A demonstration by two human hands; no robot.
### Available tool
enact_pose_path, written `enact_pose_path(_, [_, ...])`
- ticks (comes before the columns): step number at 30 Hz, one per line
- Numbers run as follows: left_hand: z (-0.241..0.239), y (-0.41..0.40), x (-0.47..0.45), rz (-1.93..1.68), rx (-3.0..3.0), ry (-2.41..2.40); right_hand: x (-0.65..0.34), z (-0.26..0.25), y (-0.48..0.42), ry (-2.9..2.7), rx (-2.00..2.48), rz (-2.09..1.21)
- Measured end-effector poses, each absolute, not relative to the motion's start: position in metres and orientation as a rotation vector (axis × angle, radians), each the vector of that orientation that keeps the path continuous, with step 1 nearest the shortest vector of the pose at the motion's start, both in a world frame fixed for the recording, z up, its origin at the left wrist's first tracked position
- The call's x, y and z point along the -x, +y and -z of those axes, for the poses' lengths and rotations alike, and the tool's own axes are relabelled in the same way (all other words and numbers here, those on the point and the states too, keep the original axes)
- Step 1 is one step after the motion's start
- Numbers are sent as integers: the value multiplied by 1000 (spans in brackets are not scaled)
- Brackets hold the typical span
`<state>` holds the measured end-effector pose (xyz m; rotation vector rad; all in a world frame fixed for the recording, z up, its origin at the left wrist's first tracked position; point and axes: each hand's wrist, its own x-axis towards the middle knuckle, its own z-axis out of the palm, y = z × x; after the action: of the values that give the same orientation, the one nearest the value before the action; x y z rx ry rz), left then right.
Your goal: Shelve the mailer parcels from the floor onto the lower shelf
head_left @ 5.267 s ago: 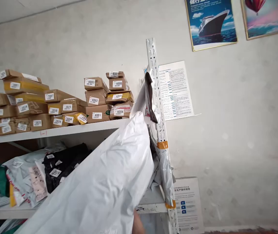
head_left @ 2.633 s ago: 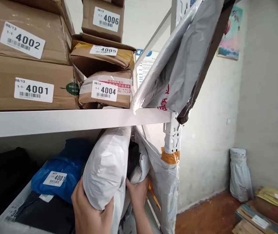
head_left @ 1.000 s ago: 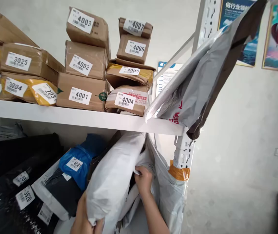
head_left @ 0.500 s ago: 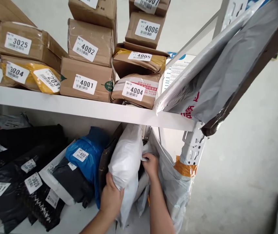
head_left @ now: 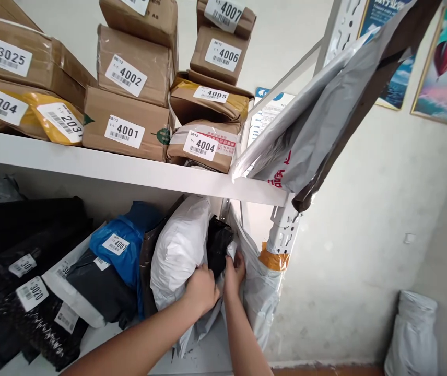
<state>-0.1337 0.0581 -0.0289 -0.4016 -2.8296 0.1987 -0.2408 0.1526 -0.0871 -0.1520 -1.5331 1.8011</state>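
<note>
- White parcel bag [head_left: 178,250] stands upright at the lower shelf's [head_left: 215,355] right end; the left hand [head_left: 202,288] clasps its lower edge, fingers curled.
- Right hand [head_left: 234,269] presses a black bag [head_left: 219,246] just beside it, fingers bent.
- White steel rack against a plaster wall; two shelves, two framed posters.

Head camera, close, faces forward and slightly down at shelving [head_left: 129,172].

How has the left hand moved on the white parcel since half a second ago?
Yes. The left hand has slid up the white parcel, toward the shelf board, closing on the right hand.
</note>
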Motion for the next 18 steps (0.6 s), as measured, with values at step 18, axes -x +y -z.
enact_pose_path(18, [61, 97, 178, 189, 342, -2991, 169, 207, 175, -1968, -264, -1281])
